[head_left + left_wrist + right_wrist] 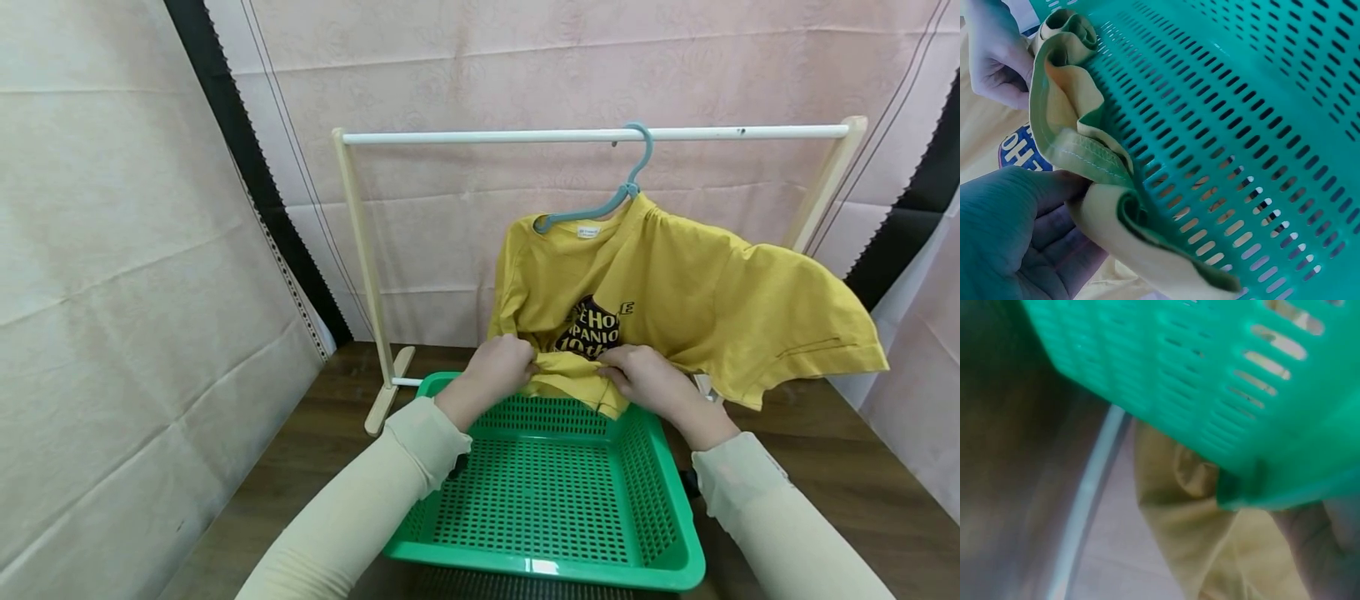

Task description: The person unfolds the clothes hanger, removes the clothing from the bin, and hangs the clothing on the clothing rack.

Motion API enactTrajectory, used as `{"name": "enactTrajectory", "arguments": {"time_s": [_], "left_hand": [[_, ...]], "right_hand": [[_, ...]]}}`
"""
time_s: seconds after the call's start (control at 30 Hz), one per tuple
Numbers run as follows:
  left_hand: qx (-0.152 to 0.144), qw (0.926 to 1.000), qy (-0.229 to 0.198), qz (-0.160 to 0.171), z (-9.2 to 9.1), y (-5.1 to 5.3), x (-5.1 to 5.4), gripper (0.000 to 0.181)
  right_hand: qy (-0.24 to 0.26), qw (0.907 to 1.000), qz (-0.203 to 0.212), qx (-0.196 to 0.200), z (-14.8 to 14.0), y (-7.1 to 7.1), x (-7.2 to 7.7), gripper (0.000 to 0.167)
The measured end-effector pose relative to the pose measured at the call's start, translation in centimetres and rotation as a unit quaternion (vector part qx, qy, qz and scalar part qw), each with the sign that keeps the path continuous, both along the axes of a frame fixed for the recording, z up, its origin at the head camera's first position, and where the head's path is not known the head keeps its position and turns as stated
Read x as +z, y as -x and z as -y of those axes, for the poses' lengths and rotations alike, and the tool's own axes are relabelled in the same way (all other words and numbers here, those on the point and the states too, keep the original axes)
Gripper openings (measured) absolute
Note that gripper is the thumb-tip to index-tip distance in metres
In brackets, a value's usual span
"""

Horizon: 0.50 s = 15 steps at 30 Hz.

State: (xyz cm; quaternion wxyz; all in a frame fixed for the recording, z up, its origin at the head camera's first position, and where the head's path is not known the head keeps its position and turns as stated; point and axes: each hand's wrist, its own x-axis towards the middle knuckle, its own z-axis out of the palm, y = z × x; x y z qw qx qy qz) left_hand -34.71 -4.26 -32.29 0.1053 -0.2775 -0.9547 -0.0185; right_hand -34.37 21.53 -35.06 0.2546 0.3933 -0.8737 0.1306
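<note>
A yellow T-shirt (682, 267) with a dark printed circle hangs from a light blue hanger (585, 215). The neck droops on the left, and one sleeve spreads far out to the right. My left hand (501, 368) pinches the bottom hem at the left. My right hand (647, 379) grips it a short way to the right. In the left wrist view, the left hand (1016, 219) has thumb and fingers on the hem, which curls into folds. Below the hands stands a green perforated basket (543, 568). The right wrist view is blurred, showing the shirt (1179, 512) behind the basket wall (1166, 387).
The hanger hooks over a white rod (465, 137) on wooden uprights (363, 250). A stand foot (390, 392) rests on the dark wooden table (277, 500) left of the basket. Pale fabric (420, 75) covers the back and sides, with black strips (255, 175) at the corners.
</note>
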Motion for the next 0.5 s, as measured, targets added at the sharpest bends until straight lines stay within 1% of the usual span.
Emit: {"name": "enactTrajectory", "arguments": {"time_s": [0.1,0.17,0.23,0.3,0.37,0.43,0.47,0.5], "left_hand": [[-0.005,0.9997,-0.006,-0.022,0.1,0.1,0.4,0.022],[-0.008,0.9994,-0.015,-0.031,0.2,0.3,0.7,0.019],[-0.012,0.9988,-0.025,-0.041,0.2,0.4,1.0,0.017],[-0.017,0.9982,-0.030,-0.050,0.2,0.6,1.3,0.017],[-0.017,0.9975,-0.036,-0.058,0.2,0.7,1.5,0.018],[-0.011,0.9970,-0.034,-0.068,0.1,0.7,1.5,0.023],[-0.005,0.9970,-0.032,-0.071,0.1,0.7,1.5,0.024],[0.001,0.9968,-0.028,-0.074,0.1,0.7,1.5,0.025]], "right_hand": [[0.000,0.9998,-0.019,0.004,0.1,0.1,0.6,0.008],[0.005,0.9993,-0.037,0.009,0.0,0.2,0.9,0.009],[0.011,0.9980,-0.061,0.014,-0.2,0.4,1.2,0.012],[0.012,0.9951,-0.097,0.009,-0.4,0.6,1.4,0.016],[0.010,0.9897,-0.142,-0.011,-0.6,0.8,1.6,0.018],[0.013,0.9832,-0.177,-0.041,-0.7,1.1,1.7,0.019],[0.017,0.9804,-0.186,-0.061,-0.7,1.2,1.8,0.019],[0.020,0.9793,-0.185,-0.080,-0.7,1.2,1.8,0.019]]}}
